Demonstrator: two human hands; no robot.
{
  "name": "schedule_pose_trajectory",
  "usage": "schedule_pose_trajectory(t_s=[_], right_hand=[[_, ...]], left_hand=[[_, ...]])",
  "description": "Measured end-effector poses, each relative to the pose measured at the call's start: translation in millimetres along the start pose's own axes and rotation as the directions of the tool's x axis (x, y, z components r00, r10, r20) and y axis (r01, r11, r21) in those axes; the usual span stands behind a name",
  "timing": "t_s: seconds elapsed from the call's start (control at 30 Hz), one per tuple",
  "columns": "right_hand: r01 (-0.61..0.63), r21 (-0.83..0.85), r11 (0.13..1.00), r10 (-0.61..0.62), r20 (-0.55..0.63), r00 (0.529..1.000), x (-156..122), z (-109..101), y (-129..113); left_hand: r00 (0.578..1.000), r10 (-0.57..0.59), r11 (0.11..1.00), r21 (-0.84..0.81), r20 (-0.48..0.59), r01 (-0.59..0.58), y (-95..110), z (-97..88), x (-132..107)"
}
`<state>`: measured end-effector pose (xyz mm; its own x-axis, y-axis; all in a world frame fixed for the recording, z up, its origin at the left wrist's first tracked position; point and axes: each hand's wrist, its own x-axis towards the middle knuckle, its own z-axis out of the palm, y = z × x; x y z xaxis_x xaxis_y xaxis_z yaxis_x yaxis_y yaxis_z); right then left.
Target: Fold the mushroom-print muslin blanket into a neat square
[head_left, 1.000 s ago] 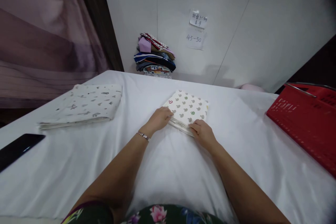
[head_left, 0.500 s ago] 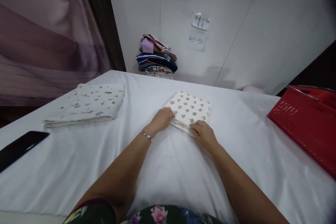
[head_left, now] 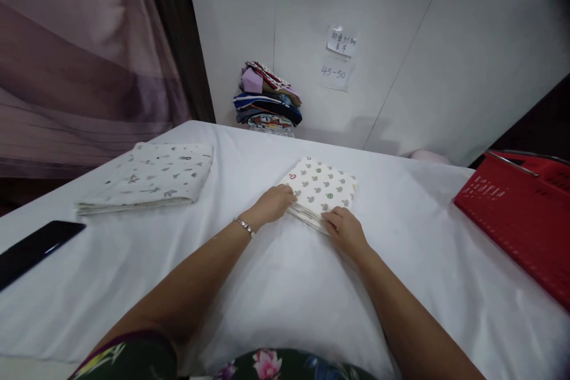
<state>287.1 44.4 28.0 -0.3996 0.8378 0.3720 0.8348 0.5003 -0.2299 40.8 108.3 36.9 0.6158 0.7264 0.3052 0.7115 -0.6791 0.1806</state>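
A small folded white cloth with grey, red and green prints (head_left: 321,189) lies on the white sheet (head_left: 276,285) in the middle. My left hand (head_left: 272,204), with a thin bracelet on the wrist, grips the cloth's near left corner with curled fingers. My right hand (head_left: 345,227) pinches the near right corner of the same cloth, fingers closed on its layered edge. Both forearms reach forward over the sheet.
A larger folded patterned cloth (head_left: 149,176) lies at the left. A black phone (head_left: 33,249) sits near the left edge. A red plastic basket (head_left: 519,211) stands at the right. A stack of folded coloured clothes (head_left: 267,98) rests against the wall under paper notes (head_left: 338,56).
Both hands stay on the folded cloth's near edge with only a slight shift; the view has drifted a little.
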Motion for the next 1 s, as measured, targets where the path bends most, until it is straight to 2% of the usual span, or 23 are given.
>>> schedule_pose_trajectory(t_s=[0.1,0.2,0.43,0.63,1.0], right_hand=[[0.006,-0.008,1.000,-0.006,0.009,1.000,0.5,-1.1,-0.4],[0.011,-0.018,1.000,-0.011,0.026,1.000,1.4,-2.7,-0.6],[-0.006,0.001,1.000,0.006,0.015,1.000,0.7,-1.6,-0.9],[-0.003,0.049,0.999,0.004,-0.034,0.999,-1.4,0.4,-1.6],[-0.020,0.027,0.999,0.020,-0.008,1.000,0.2,2.7,0.5]], left_hand=[[0.999,0.017,0.998,0.058,0.044,-0.020,-0.1,-1.5,2.5],[0.999,0.030,0.994,0.108,0.040,-0.034,-0.8,1.2,2.2],[0.996,0.033,0.995,0.101,-0.081,-0.024,-3.4,16.7,-6.3],[0.986,-0.008,0.997,0.080,-0.167,0.022,1.1,17.8,-14.3],[0.996,-0.041,0.999,-0.016,-0.082,0.040,-0.1,10.5,-15.5]])
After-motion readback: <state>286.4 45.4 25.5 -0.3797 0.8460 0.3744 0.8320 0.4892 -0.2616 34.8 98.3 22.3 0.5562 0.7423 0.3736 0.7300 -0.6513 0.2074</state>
